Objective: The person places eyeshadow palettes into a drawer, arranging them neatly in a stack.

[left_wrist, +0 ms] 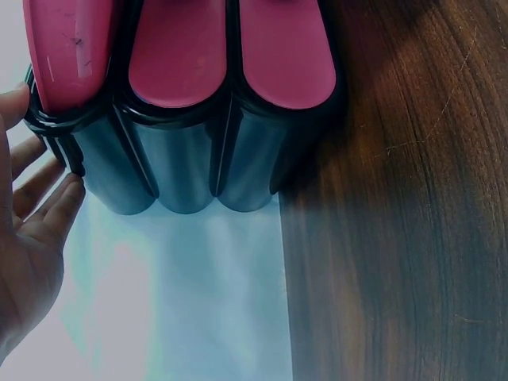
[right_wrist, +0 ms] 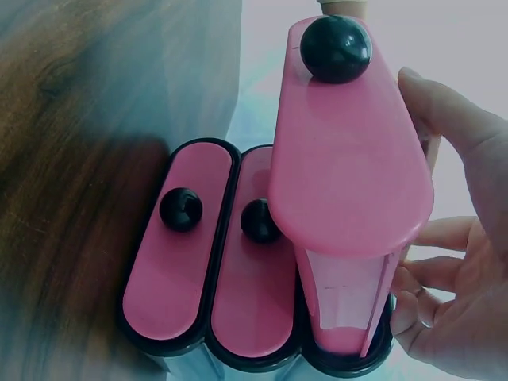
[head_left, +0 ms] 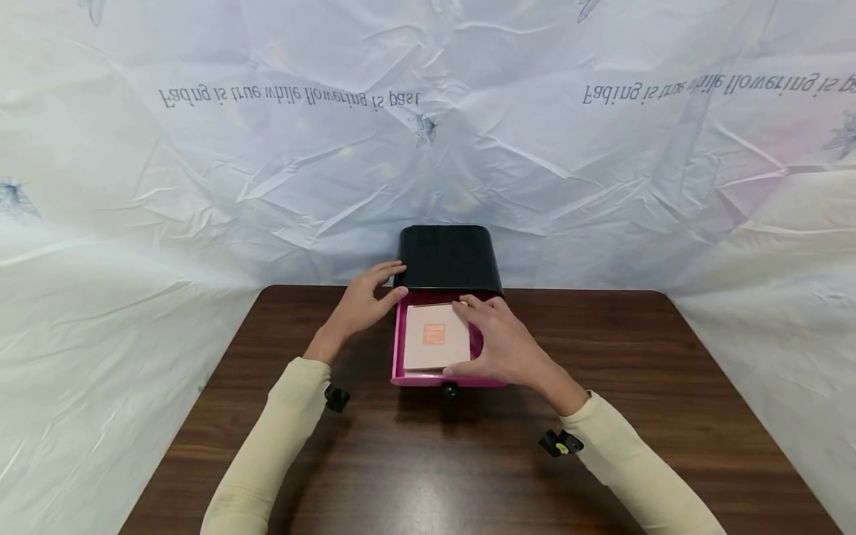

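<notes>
A black drawer unit (head_left: 449, 256) with three pink-fronted drawers stands at the table's far edge. Its top pink drawer (head_left: 397, 349) is pulled out towards me. In it lies a flat, pale pink rectangular block (head_left: 417, 319) with an orange label; whether it is a box or a pad I cannot tell. My right hand (head_left: 506, 345) spans this block, thumb at the near edge and fingertips at the far edge, gripping it. My left hand (head_left: 361, 303) rests its fairly straight fingers against the unit's left side, as the left wrist view also shows, the hand (left_wrist: 36, 238) touching the black casing.
The lower two drawers, such as the bottom drawer (right_wrist: 178, 270), are pushed in and carry round black knobs. A brown wooden table (head_left: 428, 461) lies under everything. White printed sheeting (head_left: 428, 163) hangs behind and at both sides, close behind the unit.
</notes>
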Tool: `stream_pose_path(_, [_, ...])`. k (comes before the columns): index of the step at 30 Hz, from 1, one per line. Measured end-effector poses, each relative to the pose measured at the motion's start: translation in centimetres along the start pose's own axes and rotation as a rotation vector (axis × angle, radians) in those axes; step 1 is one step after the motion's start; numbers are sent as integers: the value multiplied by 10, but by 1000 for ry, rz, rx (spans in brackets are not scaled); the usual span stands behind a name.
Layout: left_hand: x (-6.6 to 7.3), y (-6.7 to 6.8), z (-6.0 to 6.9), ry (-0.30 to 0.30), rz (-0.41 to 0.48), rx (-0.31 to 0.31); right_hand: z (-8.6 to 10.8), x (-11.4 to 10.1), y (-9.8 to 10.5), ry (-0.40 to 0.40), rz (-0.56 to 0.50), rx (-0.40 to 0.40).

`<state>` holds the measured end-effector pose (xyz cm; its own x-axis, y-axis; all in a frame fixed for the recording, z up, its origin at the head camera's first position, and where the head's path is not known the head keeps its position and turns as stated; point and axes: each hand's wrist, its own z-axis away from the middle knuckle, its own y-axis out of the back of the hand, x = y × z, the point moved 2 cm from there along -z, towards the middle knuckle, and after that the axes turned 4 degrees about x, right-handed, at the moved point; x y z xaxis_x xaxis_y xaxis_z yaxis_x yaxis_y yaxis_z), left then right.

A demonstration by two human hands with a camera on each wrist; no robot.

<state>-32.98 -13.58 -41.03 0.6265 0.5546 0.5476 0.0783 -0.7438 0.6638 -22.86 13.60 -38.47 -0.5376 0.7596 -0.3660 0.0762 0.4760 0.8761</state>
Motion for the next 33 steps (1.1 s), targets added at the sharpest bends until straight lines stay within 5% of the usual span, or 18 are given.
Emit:
stream_pose_path(9, [-1, 0, -1, 5, -3, -2, 5, 0, 8, -11, -42, 40])
stream_pose_path(19, [-2, 0, -1, 12, -3, 1, 31, -11, 24, -50, -259, 192])
stream_pose_path(33, [-1, -1, 0, 2, 2, 12, 80, -26, 6, 7, -528, 304])
